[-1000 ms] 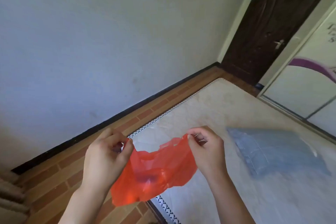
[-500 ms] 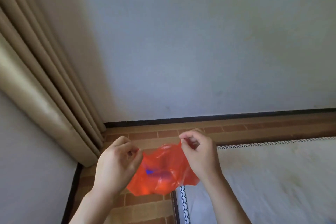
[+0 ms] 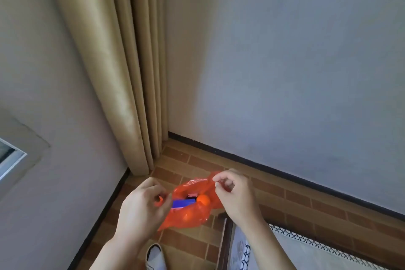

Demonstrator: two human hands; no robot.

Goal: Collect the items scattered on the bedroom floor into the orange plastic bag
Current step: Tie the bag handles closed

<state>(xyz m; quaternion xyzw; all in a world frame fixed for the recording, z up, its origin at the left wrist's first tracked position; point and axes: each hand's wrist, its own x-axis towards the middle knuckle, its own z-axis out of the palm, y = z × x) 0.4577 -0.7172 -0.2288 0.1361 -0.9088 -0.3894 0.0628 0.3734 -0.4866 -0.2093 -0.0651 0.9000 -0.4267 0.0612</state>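
Observation:
The orange plastic bag (image 3: 190, 212) hangs between my two hands above the brick-patterned floor. My left hand (image 3: 143, 208) pinches its left rim. Its right rim is pinched by my right hand (image 3: 235, 193), and the mouth is pulled apart. Inside the bag I see a blue flat object (image 3: 183, 203), an orange ball (image 3: 203, 200) and a small pink piece (image 3: 192, 195).
A beige curtain (image 3: 122, 76) hangs in the corner at the left. The grey wall with a dark baseboard (image 3: 285, 173) runs behind. A mattress edge (image 3: 306, 247) lies at the lower right. A white slipper (image 3: 154, 255) shows on the floor (image 3: 274, 204) at the bottom.
The view has swung left from the mattress and door to the curtain corner. My hands have spread the bag's mouth wider, and the things inside now show.

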